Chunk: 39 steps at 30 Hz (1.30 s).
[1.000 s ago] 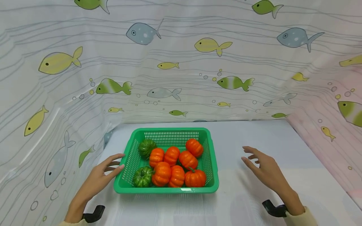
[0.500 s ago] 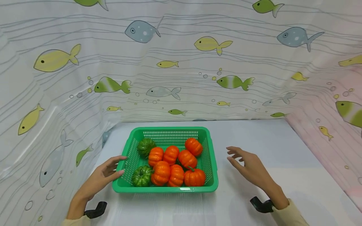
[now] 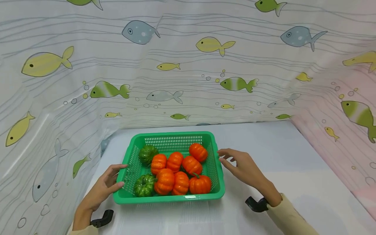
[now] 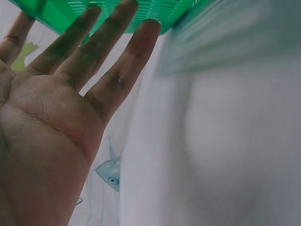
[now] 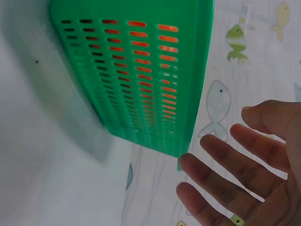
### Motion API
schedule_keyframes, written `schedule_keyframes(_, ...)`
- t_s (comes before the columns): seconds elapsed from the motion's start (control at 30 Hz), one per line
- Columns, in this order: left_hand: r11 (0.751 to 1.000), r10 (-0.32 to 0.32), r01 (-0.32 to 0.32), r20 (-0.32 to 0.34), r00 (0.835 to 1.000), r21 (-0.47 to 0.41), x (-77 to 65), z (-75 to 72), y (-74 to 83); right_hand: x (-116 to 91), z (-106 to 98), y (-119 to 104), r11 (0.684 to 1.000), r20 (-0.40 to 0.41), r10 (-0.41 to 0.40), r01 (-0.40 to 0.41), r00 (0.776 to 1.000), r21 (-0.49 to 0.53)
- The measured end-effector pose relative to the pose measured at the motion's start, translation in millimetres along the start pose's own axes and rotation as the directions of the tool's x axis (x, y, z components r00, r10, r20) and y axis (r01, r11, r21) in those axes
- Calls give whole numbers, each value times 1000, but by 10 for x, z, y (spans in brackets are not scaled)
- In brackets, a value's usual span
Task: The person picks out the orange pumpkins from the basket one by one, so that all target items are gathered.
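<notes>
A green plastic basket [image 3: 169,199] with slotted walls stands on the white table. In it lie several small orange pumpkins [image 3: 165,181] and two green ones, one at the front left [image 3: 144,185] and one behind it [image 3: 148,154]. My left hand [image 3: 101,188] is at the basket's left side, thumb and fingertips right at the rim. The left wrist view shows its fingers nearly straight against the slotted wall. My right hand [image 3: 242,168] is beside the right rim with its fingertips close to it. In the right wrist view its fingers are spread and hold nothing.
A curtain [image 3: 188,75] printed with fish rises behind the table and along both sides. White table surface [image 3: 264,147] stretches to the right of the basket and in front of it. Each wrist wears a black camera mount, like the right one [image 3: 257,204].
My right hand has moved left from over the table to the basket's right rim. My left hand stays at the left rim. The whole head view has shifted and tilted slightly.
</notes>
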<state>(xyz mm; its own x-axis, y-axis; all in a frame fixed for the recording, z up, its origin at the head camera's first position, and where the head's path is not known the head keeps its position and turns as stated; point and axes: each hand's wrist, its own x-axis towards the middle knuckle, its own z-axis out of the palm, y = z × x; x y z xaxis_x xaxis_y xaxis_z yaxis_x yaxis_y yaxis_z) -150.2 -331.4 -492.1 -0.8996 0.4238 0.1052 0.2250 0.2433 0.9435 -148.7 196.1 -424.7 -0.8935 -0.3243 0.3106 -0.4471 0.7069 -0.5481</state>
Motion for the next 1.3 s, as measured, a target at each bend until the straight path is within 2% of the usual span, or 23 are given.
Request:
schedule_keyframes(0.17,1000,-2,2,-16,1000,-13,-36,23,-28,86,41,-75,999,8,-52,52,999,13)
schedule_keyframes(0.43,999,36,-36,1,999,0,14,43,26,227,41,-202,992,16,-129,129,991,13)
schedule_keyframes(0.67,999,42,-43,23,999,30,16,40,98,438,95,-351,986,120,-159,151,980,75)
schedule_keyframes(0.83,999,21,-22,35,999,28,8,13,114,589,158,-465,977,205,-211,197,956,86)
schedule_keyframes(1.1,995,3,10,135,991,-96,-6,-44,119,734,304,-576,969,329,-248,231,911,91)
schedule_keyframes(1.2,996,-3,17,148,989,-90,-8,-65,133,771,369,-604,965,366,-261,239,893,103)
schedule_keyframes(1.3,998,12,-3,152,988,-64,11,-72,150,803,412,-648,961,399,-277,254,874,110)
